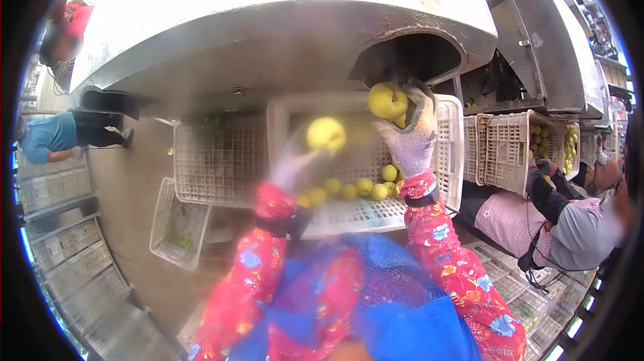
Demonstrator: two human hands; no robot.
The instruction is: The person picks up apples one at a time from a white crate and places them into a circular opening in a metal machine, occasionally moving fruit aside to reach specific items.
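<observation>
My right hand, in a pale, soiled glove, is closed around a yellow peach-like fruit just below the opening of a metal machine. Part of a second yellow fruit shows between its fingers. My left hand, also gloved and smeared by motion, has another yellow peach-like fruit at its fingertips. Both hands are over a white plastic crate, where several similar fruits lie along the near side. Red floral sleeves cover my arms.
A grated crate stands left of the white one, with a smaller crate below it. At right, a person in a checked garment is near crates of fruit. Another person in blue stands at far left. Stacked crates line the left.
</observation>
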